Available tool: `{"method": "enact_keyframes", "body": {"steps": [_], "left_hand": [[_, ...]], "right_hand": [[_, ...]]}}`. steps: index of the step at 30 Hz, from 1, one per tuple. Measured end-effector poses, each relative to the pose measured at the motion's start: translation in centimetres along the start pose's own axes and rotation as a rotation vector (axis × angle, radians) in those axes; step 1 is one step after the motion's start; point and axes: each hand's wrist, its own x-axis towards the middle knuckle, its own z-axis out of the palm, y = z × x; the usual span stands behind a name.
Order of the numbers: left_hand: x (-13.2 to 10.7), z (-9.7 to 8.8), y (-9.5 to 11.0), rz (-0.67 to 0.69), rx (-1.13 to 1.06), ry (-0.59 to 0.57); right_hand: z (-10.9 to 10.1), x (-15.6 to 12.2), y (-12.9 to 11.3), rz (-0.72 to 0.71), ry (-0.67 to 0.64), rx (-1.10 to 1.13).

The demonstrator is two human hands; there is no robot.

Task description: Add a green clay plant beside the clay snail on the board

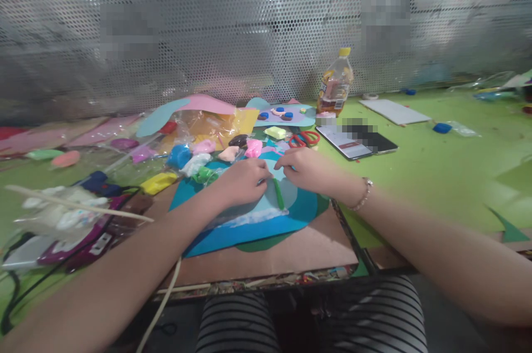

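A blue foam sheet (245, 239) lies before me, with a pale blue rounded shape (293, 192) and a white smeared band (253, 217) on it. A thin green clay strip (278, 195) runs down over the pale shape. My left hand (245, 180) rests over the sheet with fingers curled, fingertips close to the strip's upper end. Opposite it, my right hand (303, 167) is bent with thumb and forefinger pinched together. Whatever is between the fingers of either hand is too small or hidden to make out.
Behind the hands lie bagged clay lumps, such as a pink one (254, 148) and a blue one (178, 156), plus red-handled scissors (304, 139). A phone (344, 141) and a drink bottle (336, 84) stand to the right. Cables and a purple device (78, 245) crowd the left.
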Motion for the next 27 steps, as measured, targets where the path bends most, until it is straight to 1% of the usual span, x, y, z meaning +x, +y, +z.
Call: {"method": "enact_keyframes", "body": {"steps": [8,16,24,27], "left_hand": [[-0.14,-0.23,0.23,0.032,0.034,-0.019],[-0.08,-0.20,0.14,0.030,0.060,0.004],[-0.12,-0.33,0.36,0.064,0.064,-0.027],[-0.12,-0.46,0.33,0.047,0.066,-0.024]], "right_hand": [[0.09,0.03,-0.01,0.025,-0.010,0.020],[0.42,0.11,0.26,-0.005,0.017,0.031],[0.51,0.11,0.30,-0.001,0.008,0.022],[0.46,0.10,0.30,0.000,0.010,0.041]]}}
